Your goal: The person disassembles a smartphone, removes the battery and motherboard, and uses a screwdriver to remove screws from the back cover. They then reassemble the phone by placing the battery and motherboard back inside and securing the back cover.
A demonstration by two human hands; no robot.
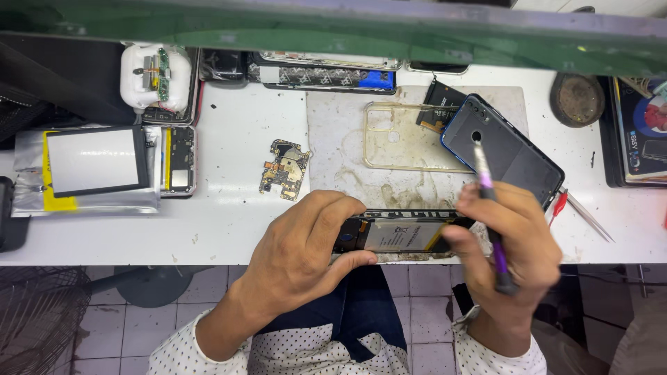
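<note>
At the bench's [208,229] near edge the left hand [299,250] grips one end of an opened phone [403,235], covering that end. The right hand [511,239] steadies the other end with its thumb and clasps a purple-handled tool [490,215], its tip blurred. Beyond lie a loose circuit board [283,169], a clear case [406,137] and a dark back cover [504,149], part hidden behind the tool.

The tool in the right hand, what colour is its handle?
Purple, paler pink-lilac toward the tip; the tool shows in the head view, held in the right hand.
</note>
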